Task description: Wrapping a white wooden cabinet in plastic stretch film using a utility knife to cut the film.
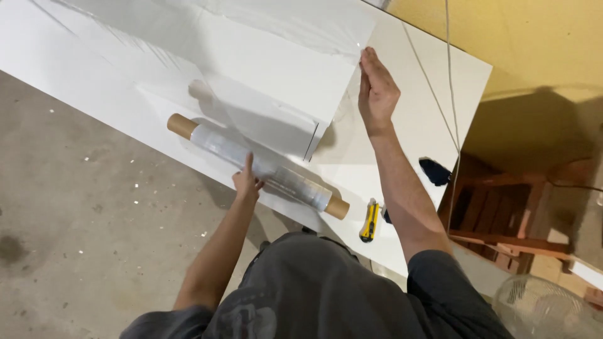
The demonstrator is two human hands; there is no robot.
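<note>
A roll of clear stretch film (257, 164) on a brown cardboard core lies across the near edge of a white panel (414, 119). My left hand (247, 182) rests on the roll's middle with one finger pointing up along it. Clear film (264, 113) runs from the roll over a stack of white boards (207, 50). My right hand (375, 90) lies flat, fingers together, pressing the film's edge down at the corner of the stack.
A yellow utility knife (370, 221) lies on the panel near its front edge. A dark object (434, 171) sits at the panel's right edge. A thin cord (450, 75) crosses the panel. Wooden frames (502, 213) and a white fan grille (546, 307) stand at the right. Concrete floor (81, 207) lies left.
</note>
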